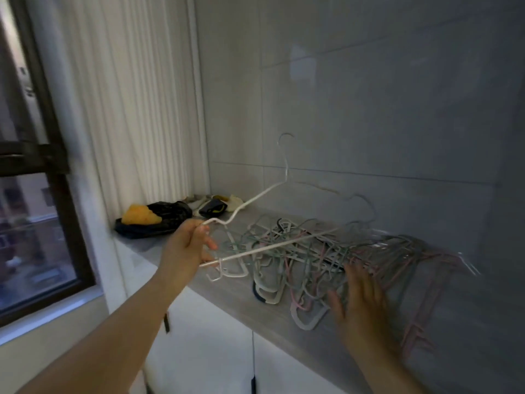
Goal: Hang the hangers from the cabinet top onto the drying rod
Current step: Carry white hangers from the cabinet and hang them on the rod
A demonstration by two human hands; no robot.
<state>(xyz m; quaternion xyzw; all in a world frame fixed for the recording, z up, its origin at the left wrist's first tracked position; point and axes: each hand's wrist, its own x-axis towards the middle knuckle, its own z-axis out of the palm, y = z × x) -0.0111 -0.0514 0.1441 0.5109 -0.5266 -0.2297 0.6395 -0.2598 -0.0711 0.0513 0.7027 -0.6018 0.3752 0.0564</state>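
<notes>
- Because the left hand (184,248) pinches its near corner in curled fingers (209,243), the white hanger (270,247) sits tilted above the pile of hangers (306,263) on the bench (224,291), hook toward the wall (369,109).
- The right hand (360,308) is flat over the pile's near edge, fingers spread and gripping nothing, probably to hold the tangle down.
- Free room lies left and upward; the drying rod is out of view.
</notes>
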